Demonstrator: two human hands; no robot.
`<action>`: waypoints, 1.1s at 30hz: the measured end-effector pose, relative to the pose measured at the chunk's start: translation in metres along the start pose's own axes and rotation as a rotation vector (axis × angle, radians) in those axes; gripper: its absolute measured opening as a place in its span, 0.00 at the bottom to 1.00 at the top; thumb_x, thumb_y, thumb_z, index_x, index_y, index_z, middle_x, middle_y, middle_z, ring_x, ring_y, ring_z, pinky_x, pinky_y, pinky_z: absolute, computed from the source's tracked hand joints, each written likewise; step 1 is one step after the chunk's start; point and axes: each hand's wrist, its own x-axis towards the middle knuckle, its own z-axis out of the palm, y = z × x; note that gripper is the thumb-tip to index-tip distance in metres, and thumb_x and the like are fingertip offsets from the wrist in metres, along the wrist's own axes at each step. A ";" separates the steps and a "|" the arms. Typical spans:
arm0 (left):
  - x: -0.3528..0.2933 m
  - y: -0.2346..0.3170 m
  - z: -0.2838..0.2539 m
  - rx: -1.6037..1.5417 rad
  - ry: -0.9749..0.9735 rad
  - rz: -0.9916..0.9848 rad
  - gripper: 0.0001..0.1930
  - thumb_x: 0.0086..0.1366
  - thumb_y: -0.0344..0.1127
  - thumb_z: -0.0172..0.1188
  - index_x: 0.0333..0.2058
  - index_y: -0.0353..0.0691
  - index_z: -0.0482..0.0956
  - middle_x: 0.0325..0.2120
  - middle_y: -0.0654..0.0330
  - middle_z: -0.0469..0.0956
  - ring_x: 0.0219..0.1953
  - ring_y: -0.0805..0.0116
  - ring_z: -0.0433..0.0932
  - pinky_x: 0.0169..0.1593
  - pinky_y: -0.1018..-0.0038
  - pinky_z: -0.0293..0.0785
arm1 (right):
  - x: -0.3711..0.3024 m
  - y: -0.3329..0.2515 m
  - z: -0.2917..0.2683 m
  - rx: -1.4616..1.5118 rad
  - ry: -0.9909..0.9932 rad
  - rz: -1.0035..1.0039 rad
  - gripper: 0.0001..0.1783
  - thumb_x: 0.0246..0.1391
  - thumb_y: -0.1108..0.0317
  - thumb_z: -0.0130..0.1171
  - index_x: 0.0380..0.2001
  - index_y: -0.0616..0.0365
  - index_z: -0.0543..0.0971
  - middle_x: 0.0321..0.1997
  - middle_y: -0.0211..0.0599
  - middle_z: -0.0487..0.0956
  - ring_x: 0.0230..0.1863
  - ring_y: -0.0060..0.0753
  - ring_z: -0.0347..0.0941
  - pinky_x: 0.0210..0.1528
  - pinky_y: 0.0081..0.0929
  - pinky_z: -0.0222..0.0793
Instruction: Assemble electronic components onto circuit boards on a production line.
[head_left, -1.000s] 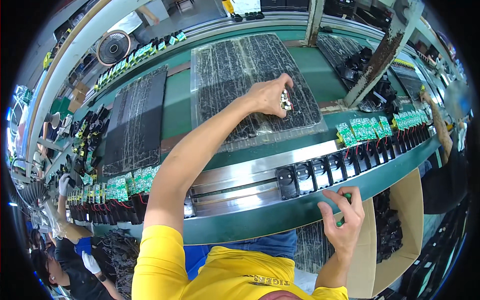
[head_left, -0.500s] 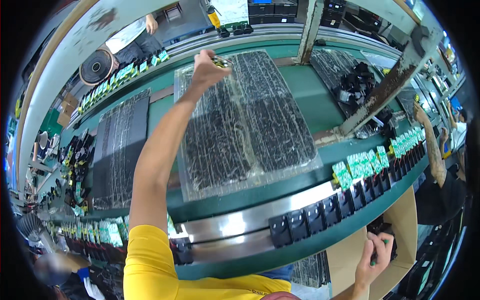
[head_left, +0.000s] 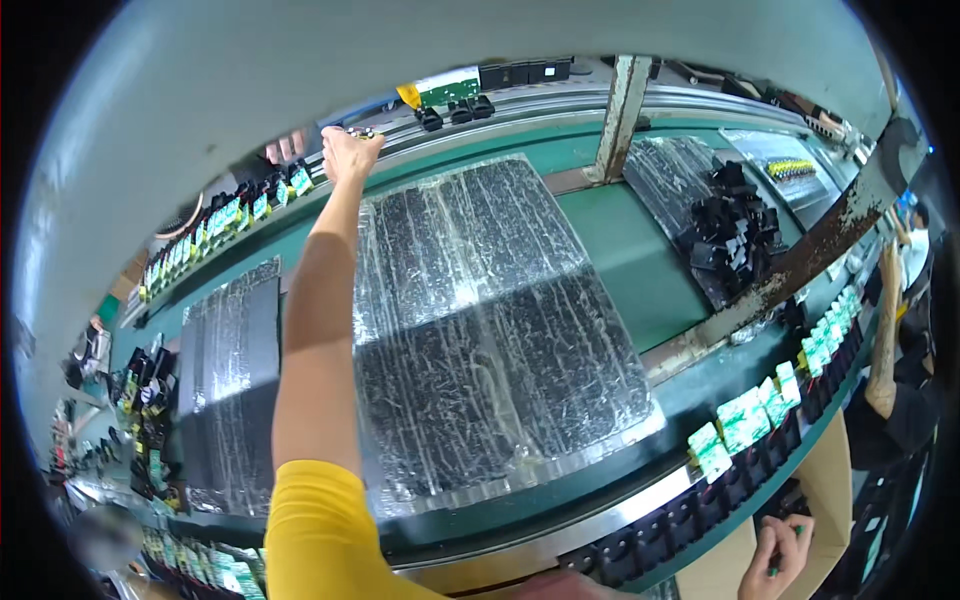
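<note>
My left hand (head_left: 350,153) reaches far across the bench, its arm stretched over a black mat (head_left: 490,330) under wrinkled clear film. Its fingers are closed round a small shiny piece with dark and yellowish bits, too small to name. Beyond it runs a metal rail. At the lower right my right hand (head_left: 780,558) is curled over an open cardboard box (head_left: 828,500) holding dark parts. Small green bits show at its fingers; whether it grips anything, I cannot make out. Beside it, a row of black housings (head_left: 640,550) with green circuit boards (head_left: 745,420) lines the near rail.
Another person's hand (head_left: 287,147) is near the far rail, beside boards in a row (head_left: 220,225). A rusty post (head_left: 618,120) and slanting beam (head_left: 790,285) rise by a heap of black parts (head_left: 735,235). At right, another person's arm (head_left: 884,330) reaches in. A pale panel (head_left: 450,40) spans the top.
My left hand has moved farther away and to the left, from over the mat to the far rail. The view has shifted forward. My right hand remains curled at the box.
</note>
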 end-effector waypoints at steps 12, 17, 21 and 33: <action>-0.069 -0.066 -0.023 0.103 -0.121 0.335 0.42 0.72 0.60 0.65 0.76 0.40 0.67 0.73 0.36 0.69 0.75 0.33 0.67 0.73 0.43 0.69 | -0.008 -0.023 -0.011 0.043 -0.024 -0.029 0.09 0.72 0.73 0.67 0.50 0.58 0.92 0.49 0.41 0.81 0.41 0.39 0.78 0.43 0.32 0.78; -0.180 -0.097 -0.140 0.231 -0.464 0.412 0.36 0.71 0.62 0.65 0.65 0.39 0.75 0.64 0.43 0.76 0.65 0.39 0.76 0.66 0.47 0.75 | -0.003 -0.062 -0.010 0.245 -0.047 -0.037 0.16 0.59 0.83 0.60 0.48 0.62 0.88 0.47 0.40 0.76 0.35 0.30 0.64 0.37 0.27 0.60; -0.234 -0.103 -0.213 0.558 -0.767 0.287 0.39 0.65 0.70 0.72 0.48 0.33 0.80 0.44 0.46 0.83 0.43 0.48 0.83 0.48 0.54 0.82 | 0.002 -0.084 -0.026 0.449 -0.174 -0.150 0.23 0.52 0.85 0.64 0.51 0.59 0.90 0.44 0.45 0.77 0.38 0.38 0.70 0.39 0.31 0.68; -0.290 -0.147 -0.202 0.057 -0.793 -0.272 0.34 0.52 0.61 0.90 0.26 0.35 0.79 0.23 0.55 0.78 0.19 0.63 0.71 0.22 0.67 0.72 | 0.201 -0.174 0.144 -0.420 -0.743 -0.466 0.36 0.59 0.39 0.72 0.60 0.56 0.87 0.49 0.45 0.92 0.51 0.55 0.89 0.52 0.48 0.84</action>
